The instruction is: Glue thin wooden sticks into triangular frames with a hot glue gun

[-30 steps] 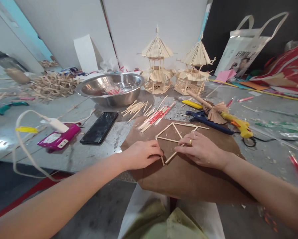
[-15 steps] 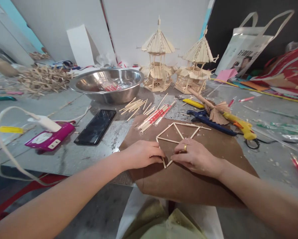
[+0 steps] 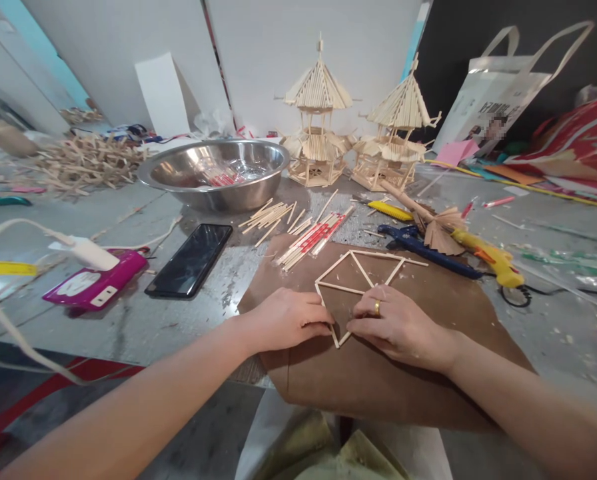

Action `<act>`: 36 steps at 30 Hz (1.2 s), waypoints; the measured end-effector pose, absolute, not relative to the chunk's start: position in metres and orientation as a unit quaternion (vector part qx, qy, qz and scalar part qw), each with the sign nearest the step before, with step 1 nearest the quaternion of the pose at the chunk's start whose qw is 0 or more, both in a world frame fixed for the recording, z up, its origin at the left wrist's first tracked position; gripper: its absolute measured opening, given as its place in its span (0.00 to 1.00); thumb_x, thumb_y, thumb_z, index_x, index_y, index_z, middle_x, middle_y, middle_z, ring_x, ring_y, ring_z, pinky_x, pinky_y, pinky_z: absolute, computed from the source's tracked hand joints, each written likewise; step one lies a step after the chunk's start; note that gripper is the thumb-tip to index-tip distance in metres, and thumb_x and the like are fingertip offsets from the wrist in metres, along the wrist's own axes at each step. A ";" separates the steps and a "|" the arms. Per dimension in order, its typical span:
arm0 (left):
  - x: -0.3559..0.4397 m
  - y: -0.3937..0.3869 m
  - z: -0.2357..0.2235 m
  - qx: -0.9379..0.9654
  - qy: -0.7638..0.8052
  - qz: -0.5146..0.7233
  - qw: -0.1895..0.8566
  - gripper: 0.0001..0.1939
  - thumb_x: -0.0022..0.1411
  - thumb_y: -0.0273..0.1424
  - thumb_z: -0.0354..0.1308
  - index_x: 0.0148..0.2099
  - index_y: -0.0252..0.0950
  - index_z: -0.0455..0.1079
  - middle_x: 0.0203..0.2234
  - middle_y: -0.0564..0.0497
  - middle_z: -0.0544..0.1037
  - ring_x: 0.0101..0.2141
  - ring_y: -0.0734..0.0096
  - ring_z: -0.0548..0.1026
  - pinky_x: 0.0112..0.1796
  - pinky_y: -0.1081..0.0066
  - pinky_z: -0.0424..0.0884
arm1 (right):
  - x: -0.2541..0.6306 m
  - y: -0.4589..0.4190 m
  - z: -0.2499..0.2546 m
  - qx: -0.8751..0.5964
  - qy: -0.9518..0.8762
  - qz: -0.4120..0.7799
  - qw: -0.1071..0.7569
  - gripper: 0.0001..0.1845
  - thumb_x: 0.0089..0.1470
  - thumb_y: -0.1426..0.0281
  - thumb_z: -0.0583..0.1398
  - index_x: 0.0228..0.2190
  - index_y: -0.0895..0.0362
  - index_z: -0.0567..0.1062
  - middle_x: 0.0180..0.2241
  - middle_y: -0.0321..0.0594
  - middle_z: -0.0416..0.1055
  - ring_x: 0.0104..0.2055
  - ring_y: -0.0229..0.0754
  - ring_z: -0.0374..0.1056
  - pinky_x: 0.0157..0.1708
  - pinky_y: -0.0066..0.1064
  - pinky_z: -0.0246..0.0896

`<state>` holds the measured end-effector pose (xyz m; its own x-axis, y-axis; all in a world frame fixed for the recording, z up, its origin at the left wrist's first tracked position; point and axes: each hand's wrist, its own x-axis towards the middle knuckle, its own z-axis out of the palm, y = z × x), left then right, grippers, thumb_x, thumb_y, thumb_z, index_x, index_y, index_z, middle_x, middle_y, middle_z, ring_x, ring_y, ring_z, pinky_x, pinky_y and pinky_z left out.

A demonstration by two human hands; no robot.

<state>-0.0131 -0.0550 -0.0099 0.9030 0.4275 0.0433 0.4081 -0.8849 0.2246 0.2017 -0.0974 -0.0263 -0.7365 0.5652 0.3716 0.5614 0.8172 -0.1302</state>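
Observation:
A flat frame of thin wooden sticks (image 3: 334,268) lies on a brown board (image 3: 448,313), with spokes running inward from its outline. My left hand (image 3: 298,321) has its fingers closed on a stick along the frame's near left side. Opposite it, my right hand (image 3: 393,320), with a ring on one finger, pinches another stick at the near side. Those two sticks meet in a corner (image 3: 337,345) between my hands, pointing toward me. The right hand hides the frame's middle and part of its right side.
Behind the board lie loose sticks (image 3: 268,217) and stick packets with red wrapping (image 3: 318,237). A steel basin (image 3: 218,193), a phone (image 3: 191,260) and a purple power strip (image 3: 98,277) stand left. Two stick pagodas (image 3: 318,147) rise behind; blue pliers (image 3: 428,250) and a yellow glue gun (image 3: 493,260) lie right.
The view has shifted slightly, so most things sit a little lower in it. Both hands keep their hold on the sticks, and the frame looks unchanged.

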 end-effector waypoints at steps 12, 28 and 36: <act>-0.014 -0.055 -0.009 0.974 0.211 0.051 0.058 0.13 0.58 0.36 0.44 0.38 0.42 0.68 0.28 0.56 0.72 0.26 0.79 0.69 0.23 0.77 0.57 | 0.202 -0.098 -0.026 -0.300 -0.931 0.008 0.208 0.11 0.50 0.75 0.51 0.30 0.54 0.72 0.29 0.39 0.67 0.33 0.36 0.59 0.35 0.30 0.52; -0.013 -0.054 -0.010 0.972 0.216 0.053 0.081 0.13 0.58 0.37 0.44 0.37 0.41 0.69 0.28 0.55 0.72 0.26 0.80 0.69 0.25 0.78 0.59 | 0.202 -0.099 -0.022 -0.305 -0.933 0.027 0.189 0.10 0.50 0.73 0.51 0.31 0.54 0.72 0.30 0.39 0.68 0.34 0.36 0.60 0.36 0.31 0.53; -0.014 -0.054 -0.011 0.970 0.220 0.059 0.086 0.13 0.59 0.36 0.43 0.38 0.43 0.68 0.31 0.55 0.73 0.28 0.80 0.70 0.27 0.79 0.60 | 0.230 -0.087 -0.017 -0.401 -0.854 0.056 0.327 0.08 0.48 0.73 0.53 0.32 0.54 0.71 0.30 0.40 0.69 0.36 0.39 0.62 0.37 0.33 0.58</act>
<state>-0.0142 -0.0543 -0.0114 0.8958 0.4378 0.0767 0.4173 -0.8879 0.1934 0.2302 -0.0869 -0.0169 -0.4640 0.7216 0.5139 0.6488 0.6718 -0.3574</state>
